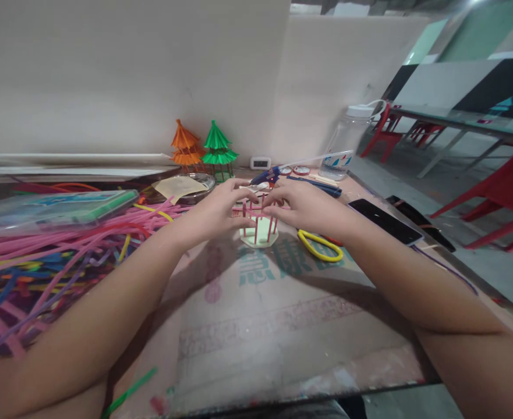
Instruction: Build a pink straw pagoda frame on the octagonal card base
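A small model (262,235) of thin pink posts stands upright on a pale, many-sided base at the middle of the table. Around its left side curves my left hand (225,206), thumb and fingers spread apart, the thumb tip close to a front post. My right hand (297,201) reaches in from the other side, its bent fingers at the upper part of the posts and pink crosspieces. Exact fingertip contact is too small to make out. Right of the base lie yellow-handled scissors (320,251), partly under my right forearm.
Orange (184,142) and green (216,145) tiered-roof models stand by the wall. Pink and coloured pipe cleaners (64,262) and a plastic case (59,209) fill the left. A blue glue gun (265,176), water bottle (341,142) and phone (382,221) lie behind and right.
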A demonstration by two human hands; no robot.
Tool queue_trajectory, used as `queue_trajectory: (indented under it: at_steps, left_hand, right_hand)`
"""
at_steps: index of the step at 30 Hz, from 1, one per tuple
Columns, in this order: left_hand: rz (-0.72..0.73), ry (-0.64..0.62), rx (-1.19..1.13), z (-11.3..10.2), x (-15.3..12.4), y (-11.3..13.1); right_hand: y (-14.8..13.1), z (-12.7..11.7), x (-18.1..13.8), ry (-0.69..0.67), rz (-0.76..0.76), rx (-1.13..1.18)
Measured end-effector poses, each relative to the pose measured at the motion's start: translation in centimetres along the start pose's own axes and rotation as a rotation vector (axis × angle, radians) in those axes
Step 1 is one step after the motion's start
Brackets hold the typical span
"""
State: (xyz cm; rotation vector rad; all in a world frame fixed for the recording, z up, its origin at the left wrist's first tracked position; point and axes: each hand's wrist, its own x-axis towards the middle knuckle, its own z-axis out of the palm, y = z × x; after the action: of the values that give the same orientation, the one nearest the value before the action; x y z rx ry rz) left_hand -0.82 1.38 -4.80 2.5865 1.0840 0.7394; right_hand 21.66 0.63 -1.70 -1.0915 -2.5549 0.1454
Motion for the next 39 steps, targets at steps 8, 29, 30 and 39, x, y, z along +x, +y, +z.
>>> queue_trajectory:
  at_steps: [8,29,30,39]
  left_hand:
    - [0.088,-0.052,0.099,0.5,0.4,-0.4]
    - [0.116,-0.005,0.05,1.5,0.6,-0.9]
    - [0.111,-0.009,0.052,1.5,0.6,-0.9]
    - [0.107,-0.027,0.053,1.4,0.6,-0.8]
  right_hand:
    - [0.5,0.1,-0.1,0.044,-0.013,0.059]
    - [0.5,2.0,0.1,0.039,-0.066,0.04]
    - [0.5,2.0,0.1,0.038,-0.067,0.039]
    - [0.6,1.9,0.2,0.058,-0.063,0.063]
